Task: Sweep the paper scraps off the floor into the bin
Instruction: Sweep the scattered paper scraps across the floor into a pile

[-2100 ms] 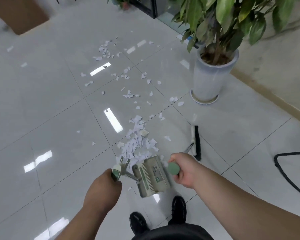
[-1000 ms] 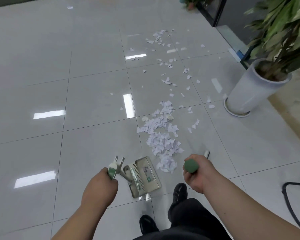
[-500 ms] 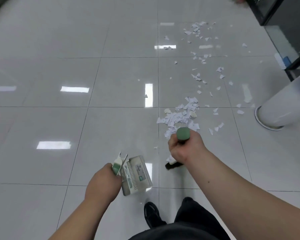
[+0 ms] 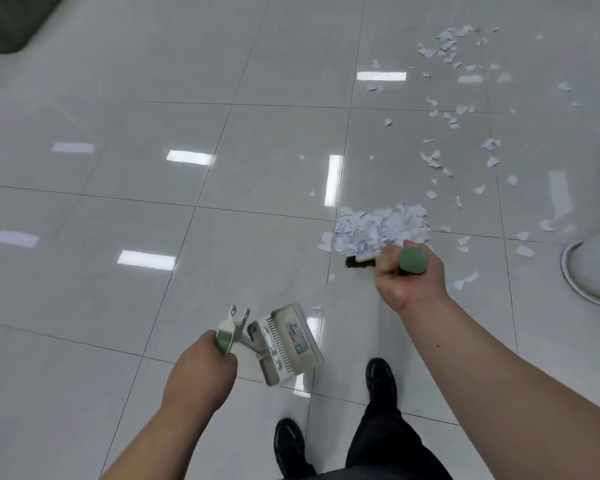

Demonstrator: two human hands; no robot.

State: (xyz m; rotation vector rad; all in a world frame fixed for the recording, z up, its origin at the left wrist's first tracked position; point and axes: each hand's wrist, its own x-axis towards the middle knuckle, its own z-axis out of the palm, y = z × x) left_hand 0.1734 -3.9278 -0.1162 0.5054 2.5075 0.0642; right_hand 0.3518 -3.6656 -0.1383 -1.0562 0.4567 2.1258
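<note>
My left hand (image 4: 201, 372) is curled round the green handle of the dustpan (image 4: 288, 341), whose tilted pan sits just right of that grip. My right hand (image 4: 409, 282) is wrapped round the broom (image 4: 413, 260). The heaped paper scraps (image 4: 378, 228) lie just beyond that fist, against the broom head. The pan is apart from the heap, so I judge a hard stroke would scatter paper across the glossy floor (image 4: 118, 133). I count one dustpan, one broom, one heap and loose strays (image 4: 430, 161) past counting. No bin shows.

Glossy pale tiled floor (image 4: 101, 209) under a heap of paper scraps (image 4: 378, 230), stray scraps (image 4: 489, 144) beyond, white pot (image 4: 593, 268) at right.
</note>
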